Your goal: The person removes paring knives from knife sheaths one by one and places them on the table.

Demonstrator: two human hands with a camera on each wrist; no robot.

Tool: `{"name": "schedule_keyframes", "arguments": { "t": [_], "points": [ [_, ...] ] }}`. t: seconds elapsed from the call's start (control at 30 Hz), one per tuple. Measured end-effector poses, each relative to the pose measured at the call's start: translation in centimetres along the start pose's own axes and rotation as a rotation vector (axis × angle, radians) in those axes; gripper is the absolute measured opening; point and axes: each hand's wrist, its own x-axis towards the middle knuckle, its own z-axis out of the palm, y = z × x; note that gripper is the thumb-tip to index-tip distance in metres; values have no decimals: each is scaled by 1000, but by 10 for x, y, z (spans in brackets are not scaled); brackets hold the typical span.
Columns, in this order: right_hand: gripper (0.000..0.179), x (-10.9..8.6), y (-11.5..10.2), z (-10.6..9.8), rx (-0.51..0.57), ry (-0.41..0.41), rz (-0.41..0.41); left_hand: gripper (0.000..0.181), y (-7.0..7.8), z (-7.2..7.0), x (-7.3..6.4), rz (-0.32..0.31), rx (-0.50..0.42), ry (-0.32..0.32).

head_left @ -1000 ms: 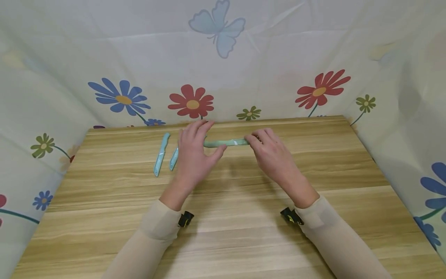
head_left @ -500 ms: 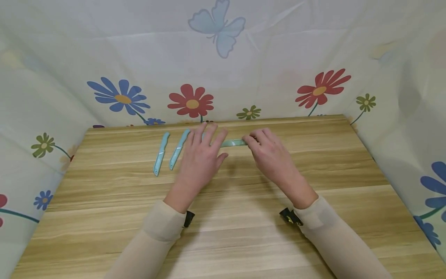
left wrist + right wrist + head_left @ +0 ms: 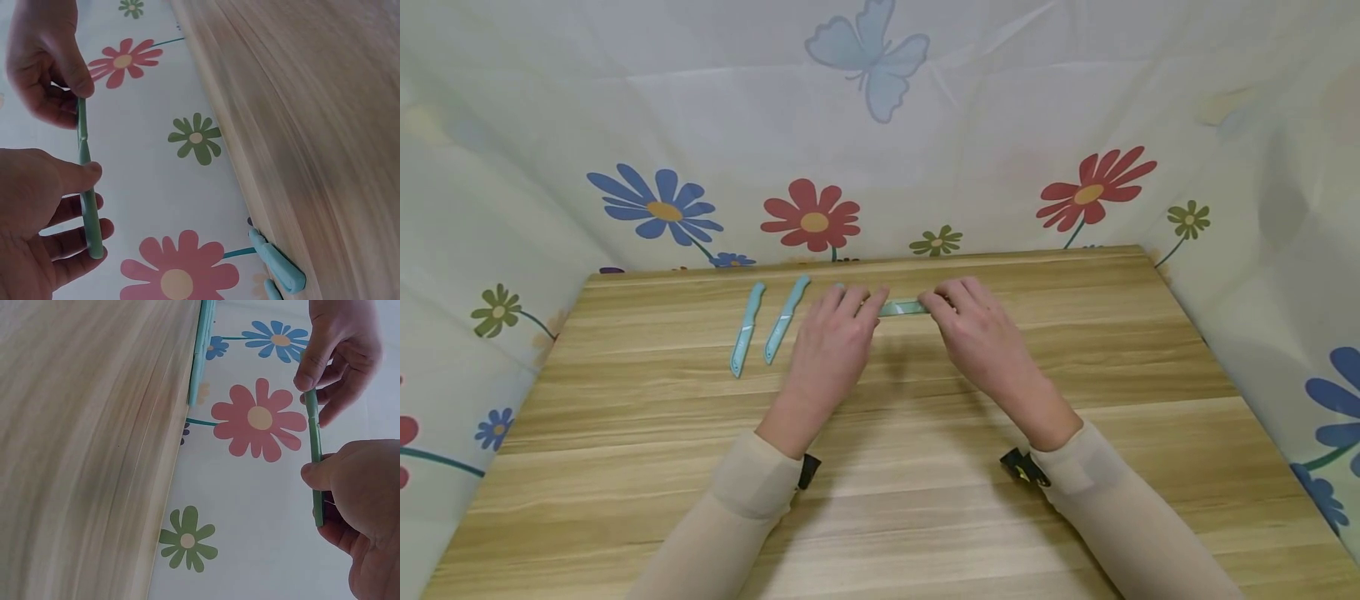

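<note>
A green sheathed knife [image 3: 904, 308] is held level above the far part of the table, between both hands. My left hand [image 3: 835, 337] grips its handle, thumb on one side and fingers on the other, as the left wrist view shows. At the other end my right hand [image 3: 988, 333] pinches the sheath between thumb and fingers. To the left, two light-blue knives in sheaths, an outer knife [image 3: 747, 332] and an inner knife [image 3: 787, 321], lie slantwise on the table. A light-blue tip [image 3: 839, 287] peeks out behind my left hand; the rest of it is hidden.
The wood-grain table [image 3: 895, 500] ends at a back edge just beyond the hands. A white sheet [image 3: 985, 125] printed with flowers and a butterfly hangs behind it and along both sides.
My left hand has shifted slightly along the handle, its spread fingers and thumb closing around it. More of the inner blue knife shows now. The right hand has stayed almost still.
</note>
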Motion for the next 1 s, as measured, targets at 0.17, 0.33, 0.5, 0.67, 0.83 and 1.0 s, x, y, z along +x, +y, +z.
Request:
{"name": "schedule_keyframes", "arguments": {
  "t": [0.17, 0.33, 0.5, 0.67, 0.83, 1.0],
  "points": [
    [17, 0, -1, 0, -7, 7, -5, 29, 1, 0, -1, -3, 6, 19],
    [17, 0, -1, 0, -7, 5, -4, 24, 1, 0, -1, -5, -4, 25],
    [18, 0, -1, 0, -1, 5, -1, 23, 0, 0, 0, -3, -6, 30],
    [18, 1, -2, 0, -7, 5, -2, 23, 0, 1, -1, -2, 3, 30],
    [18, 1, -2, 1, -16, 0, -1, 23, 0, 1, -1, -3, 3, 19],
    [24, 1, -2, 1, -5, -9, 9, 22, 0, 2, -2, -5, -1, 26]
  ]
}}
